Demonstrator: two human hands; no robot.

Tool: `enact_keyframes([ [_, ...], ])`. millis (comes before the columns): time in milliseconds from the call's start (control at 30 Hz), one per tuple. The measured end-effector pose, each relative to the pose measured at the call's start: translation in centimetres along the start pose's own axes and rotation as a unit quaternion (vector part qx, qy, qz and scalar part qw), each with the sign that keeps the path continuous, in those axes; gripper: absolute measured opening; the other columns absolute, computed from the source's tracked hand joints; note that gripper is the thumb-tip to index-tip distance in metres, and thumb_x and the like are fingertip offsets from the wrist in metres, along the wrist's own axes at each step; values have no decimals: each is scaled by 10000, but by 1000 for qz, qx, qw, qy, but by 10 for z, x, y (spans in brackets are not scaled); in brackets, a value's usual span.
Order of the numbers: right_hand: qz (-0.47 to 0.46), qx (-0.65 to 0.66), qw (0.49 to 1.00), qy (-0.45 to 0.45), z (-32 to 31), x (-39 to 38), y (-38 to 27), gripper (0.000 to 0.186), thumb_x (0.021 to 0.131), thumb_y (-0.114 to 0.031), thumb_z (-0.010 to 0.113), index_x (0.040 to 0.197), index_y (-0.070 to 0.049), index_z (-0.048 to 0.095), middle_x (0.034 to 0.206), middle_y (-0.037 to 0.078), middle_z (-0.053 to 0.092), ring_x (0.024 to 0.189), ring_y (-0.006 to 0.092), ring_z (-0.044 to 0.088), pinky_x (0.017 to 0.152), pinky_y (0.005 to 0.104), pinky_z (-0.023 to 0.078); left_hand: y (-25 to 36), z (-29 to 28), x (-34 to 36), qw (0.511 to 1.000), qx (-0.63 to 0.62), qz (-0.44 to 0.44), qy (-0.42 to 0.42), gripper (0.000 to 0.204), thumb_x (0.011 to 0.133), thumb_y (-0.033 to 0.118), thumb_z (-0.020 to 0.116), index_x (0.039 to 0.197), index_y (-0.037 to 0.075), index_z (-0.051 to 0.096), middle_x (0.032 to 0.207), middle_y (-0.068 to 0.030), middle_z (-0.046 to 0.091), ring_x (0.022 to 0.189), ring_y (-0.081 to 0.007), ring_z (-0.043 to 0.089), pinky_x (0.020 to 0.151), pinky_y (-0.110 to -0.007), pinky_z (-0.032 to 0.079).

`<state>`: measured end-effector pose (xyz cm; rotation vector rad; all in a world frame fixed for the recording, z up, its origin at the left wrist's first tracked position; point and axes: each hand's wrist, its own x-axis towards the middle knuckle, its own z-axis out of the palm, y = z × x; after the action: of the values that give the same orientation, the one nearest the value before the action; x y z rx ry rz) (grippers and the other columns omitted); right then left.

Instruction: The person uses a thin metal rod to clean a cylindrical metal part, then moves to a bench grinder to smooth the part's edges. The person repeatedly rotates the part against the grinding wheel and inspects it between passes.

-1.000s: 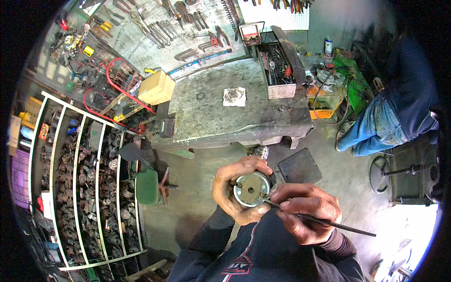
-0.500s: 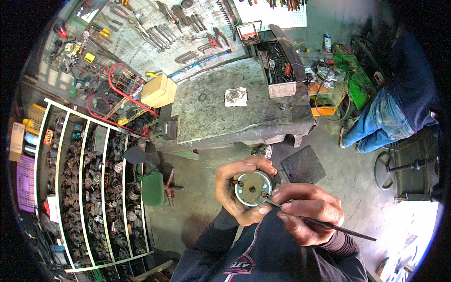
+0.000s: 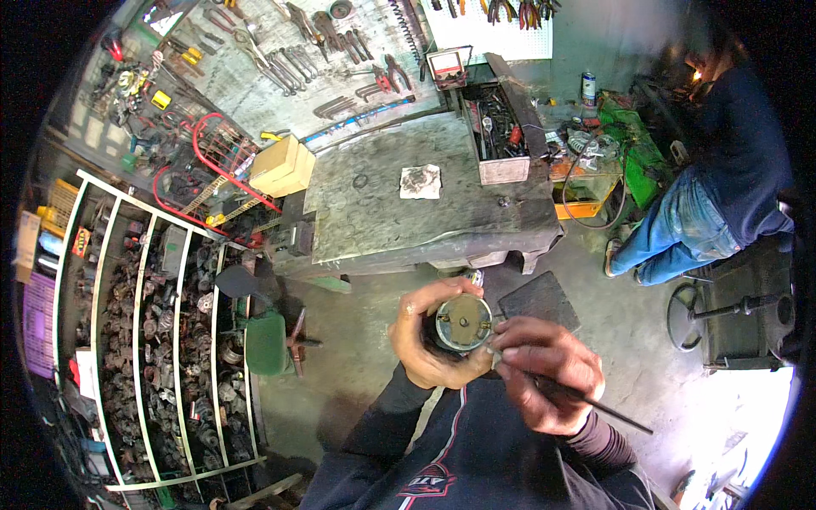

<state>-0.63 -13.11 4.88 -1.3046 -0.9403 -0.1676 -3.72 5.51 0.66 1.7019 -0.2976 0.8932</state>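
Observation:
My left hand is wrapped around a round metal housing, which looks like a small motor part. Its flat brownish face is turned up, with a hole in the middle, a bright rim and small metal fittings at the left and right edges. Pinched in my right hand is a thin dark rod-like tool, its long end pointing down to the right. Right fingertips are close against the housing's right edge. The tool's working tip lies low by that edge, partly covered by fingers and blurred.
Ahead stands a worn workbench with a stained cloth and a toolbox. A rack of used parts is at left, beside a green stool. Another person stands at right, near a dark floor mat.
The tool's tip has come away from the fitting on the housing's right side. The housing looks slightly turned, that fitting now sitting higher. The whole view has shifted a little.

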Motion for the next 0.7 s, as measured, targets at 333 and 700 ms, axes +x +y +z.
enact_keyframes([
  [333,5,-88,996,19,5,-6,2,305,786,108,733,1077,31,686,1111,233,714,1018,361,737,887,433,605,-8,3,-6,1000,-7,-13,15,691,669,119,905,1242,-35,549,1129,-222,702,1040,-268,718,909,-387,584],
  [700,6,-62,998,16,4,-2,2,290,780,110,763,1044,27,676,1091,222,722,1060,373,733,926,470,606,-5,6,-1,997,80,1,22,611,688,83,814,1212,-22,517,1040,-201,670,944,-278,721,842,-413,606],
])
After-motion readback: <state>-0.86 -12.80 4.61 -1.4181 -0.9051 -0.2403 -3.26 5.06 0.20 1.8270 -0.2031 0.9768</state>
